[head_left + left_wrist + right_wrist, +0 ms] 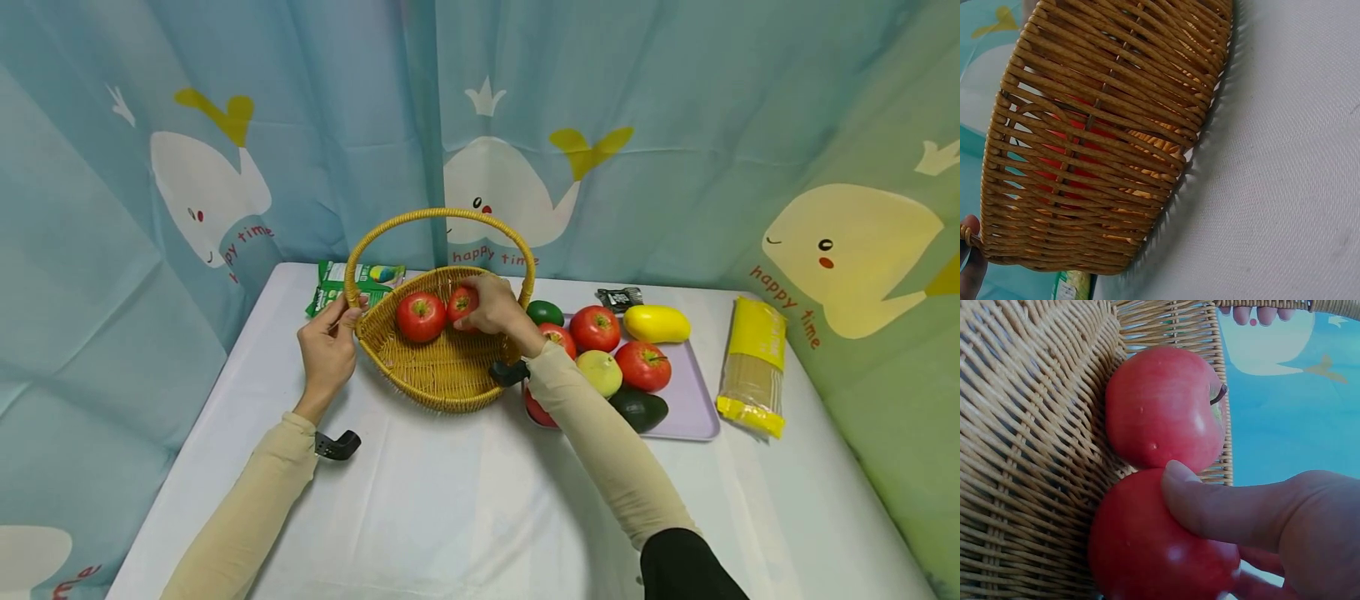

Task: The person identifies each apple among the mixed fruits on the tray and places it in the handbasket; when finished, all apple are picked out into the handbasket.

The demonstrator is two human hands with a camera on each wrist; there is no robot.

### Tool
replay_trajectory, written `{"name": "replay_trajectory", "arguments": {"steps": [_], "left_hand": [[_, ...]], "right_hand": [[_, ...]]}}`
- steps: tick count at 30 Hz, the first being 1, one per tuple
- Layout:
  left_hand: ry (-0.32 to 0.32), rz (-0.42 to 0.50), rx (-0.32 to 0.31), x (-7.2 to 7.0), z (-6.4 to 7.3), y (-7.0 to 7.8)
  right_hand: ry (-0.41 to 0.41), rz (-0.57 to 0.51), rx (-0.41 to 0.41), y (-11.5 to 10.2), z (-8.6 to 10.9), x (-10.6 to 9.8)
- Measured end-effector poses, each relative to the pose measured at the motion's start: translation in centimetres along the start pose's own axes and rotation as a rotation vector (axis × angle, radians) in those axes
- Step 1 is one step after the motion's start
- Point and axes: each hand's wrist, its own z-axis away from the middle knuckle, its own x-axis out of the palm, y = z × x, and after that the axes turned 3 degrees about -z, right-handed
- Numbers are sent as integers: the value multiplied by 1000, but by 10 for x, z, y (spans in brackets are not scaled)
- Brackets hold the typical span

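Note:
A yellow wicker basket [442,371] with a tall hoop handle stands on the table. My left hand [327,350] grips the foot of the handle on the basket's left side; in the left wrist view only its fingertips [971,269] show beside the woven wall. Inside the basket my right hand [495,307] holds a red apple [1160,544], the thumb lying across its skin. Touching that one is another red apple [1160,409] with a short stem, resting against the back of the basket.
Right of the basket, a lilac tray [693,408] bears several red apples [643,365], a pale green fruit [600,372], a dark avocado [637,408] and a yellow fruit [657,323]. Noodles in a yellow pack [753,367] lie farther right. Green packets [330,286] and a black wrapper [619,298] lie behind.

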Motion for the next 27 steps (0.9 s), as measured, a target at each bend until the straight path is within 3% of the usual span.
{"name": "replay_trajectory", "arguments": {"steps": [8,19,27], "left_hand": [[3,-9,1,2,0,1],[8,-7,-4,2,0,3],[11,-4,3,2,1,4]], "right_hand": [[46,44,22,-4,2,1],[32,1,-3,-2,2,-4],[-6,-69,-87,-8,25,-14]]}}
